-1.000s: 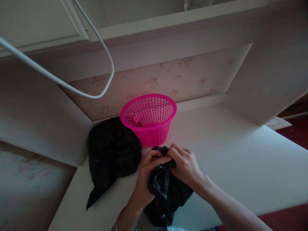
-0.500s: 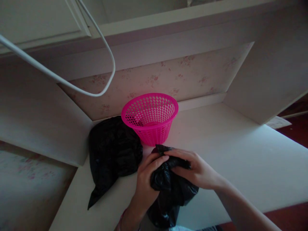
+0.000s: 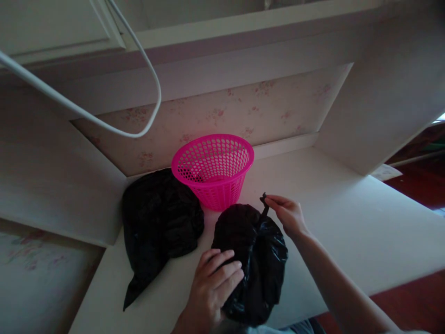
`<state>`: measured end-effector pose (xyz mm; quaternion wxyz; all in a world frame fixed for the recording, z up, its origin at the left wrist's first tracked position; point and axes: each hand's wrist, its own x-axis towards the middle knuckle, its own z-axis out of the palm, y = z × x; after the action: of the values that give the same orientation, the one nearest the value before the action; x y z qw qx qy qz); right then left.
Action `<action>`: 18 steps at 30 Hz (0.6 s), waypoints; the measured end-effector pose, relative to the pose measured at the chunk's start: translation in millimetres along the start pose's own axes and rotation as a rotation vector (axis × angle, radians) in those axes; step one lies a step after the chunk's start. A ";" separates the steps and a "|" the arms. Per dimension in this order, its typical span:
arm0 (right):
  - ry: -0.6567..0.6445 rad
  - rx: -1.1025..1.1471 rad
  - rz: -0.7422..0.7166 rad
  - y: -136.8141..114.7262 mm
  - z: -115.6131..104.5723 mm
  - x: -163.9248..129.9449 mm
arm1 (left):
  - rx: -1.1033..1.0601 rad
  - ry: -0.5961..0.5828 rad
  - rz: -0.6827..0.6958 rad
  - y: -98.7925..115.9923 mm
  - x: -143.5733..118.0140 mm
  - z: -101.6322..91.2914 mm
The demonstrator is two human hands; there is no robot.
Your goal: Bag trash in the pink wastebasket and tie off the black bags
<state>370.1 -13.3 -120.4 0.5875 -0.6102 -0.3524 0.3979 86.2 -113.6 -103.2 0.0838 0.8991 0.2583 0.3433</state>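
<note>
A filled black plastic bag (image 3: 255,273) rests at the front of the white surface, close to my body. My left hand (image 3: 212,287) lies against its left side with the fingers stretched out over the plastic; the thumb is hidden. Between thumb and fingertips, my right hand (image 3: 287,213) pinches a thin twisted end of the same bag and pulls it up at the top right. Just behind stands a pink perforated plastic basket (image 3: 222,192), nothing visible inside. To the left sits a second black plastic bag (image 3: 160,218), bulging, with a pointed corner toward me.
The white tabletop (image 3: 330,222) extends to the right. Side panels (image 3: 385,93) and a floral-papered back wall (image 3: 215,113) enclose it. A white cable (image 3: 104,125) loops down at upper left, in front of a cabinet door (image 3: 52,28). Reddish floor (image 3: 417,301) shows at right.
My hands have moved apart from the bunched top of the bag. The left now lies on its side; the right has lifted a twisted end. The bag looks rounder.
</note>
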 end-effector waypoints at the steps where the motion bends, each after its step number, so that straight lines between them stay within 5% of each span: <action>1: 0.001 -0.008 -0.010 5.1 -1.4 4.9 | -0.040 -0.015 -0.018 1.7 -5.8 0.1; 5: -0.042 -0.039 -0.102 -0.1 1.3 2.0 | -0.238 0.080 -0.196 10.4 -7.8 -6.4; 10: -0.176 -0.069 -0.332 -48.2 8.9 -26.2 | -0.417 0.075 -0.438 11.9 22.3 -14.5; 14: -0.514 -0.223 -0.770 -90.6 9.3 -54.1 | -0.493 0.167 -0.494 -2.1 56.0 -5.3; 18: -0.840 -0.340 -0.927 -108.2 2.2 -72.5 | -0.590 0.153 -0.443 -11.2 83.2 1.4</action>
<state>340.6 -70.8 -7.3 0.4058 -0.2717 -0.8372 0.2463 135.0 -60.6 -60.2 0.3918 0.7304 0.3419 0.4429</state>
